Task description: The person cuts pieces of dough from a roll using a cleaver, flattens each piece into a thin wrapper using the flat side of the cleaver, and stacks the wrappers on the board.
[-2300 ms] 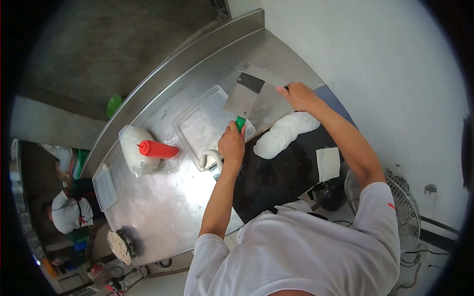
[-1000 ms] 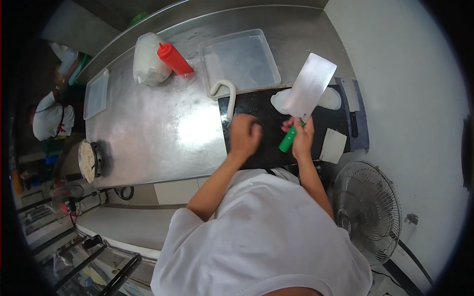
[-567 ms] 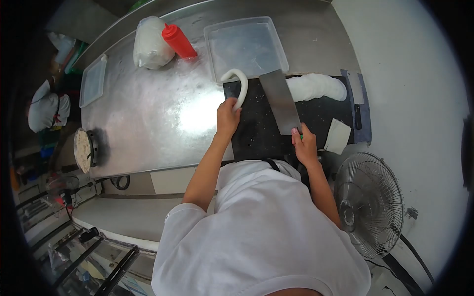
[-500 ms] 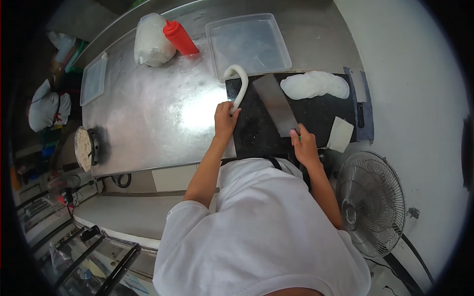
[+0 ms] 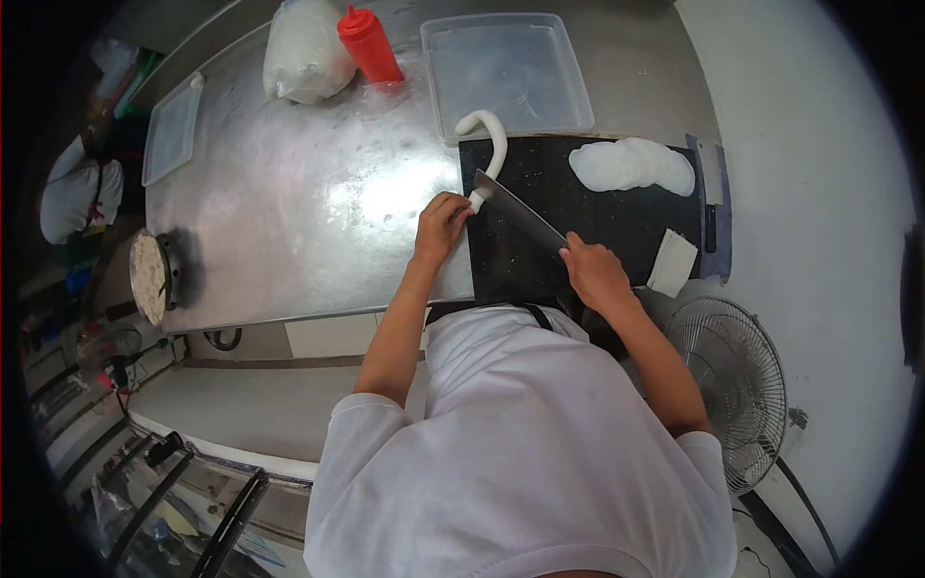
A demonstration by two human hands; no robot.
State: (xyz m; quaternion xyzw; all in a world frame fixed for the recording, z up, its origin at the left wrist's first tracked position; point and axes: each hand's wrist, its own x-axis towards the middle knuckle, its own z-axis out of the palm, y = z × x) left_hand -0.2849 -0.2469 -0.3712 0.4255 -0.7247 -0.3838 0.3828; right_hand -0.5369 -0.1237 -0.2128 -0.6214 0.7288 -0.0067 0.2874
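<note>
A white dough rope curves from the plastic tray's edge down along the left side of the black board. My left hand pinches the rope's near end between thumb and fingers. In my right hand is the handle of a cleaver, its blade slanting up and left. The blade's tip meets the rope just beyond my left fingertips; whether it has cut through I cannot tell. Overlapping thin white dough rounds lie at the board's far right, apart from both hands.
Behind the board lies a clear plastic tray. A red squeeze bottle and a white plastic bag stand farther back. A folded cloth, a second knife and a fan are right. Another person is far left.
The cleaver has swung left and turned from lying flat on the board to edge-down at the rope. My right hand has turned over its handle; my left hand keeps the rope's near end.
</note>
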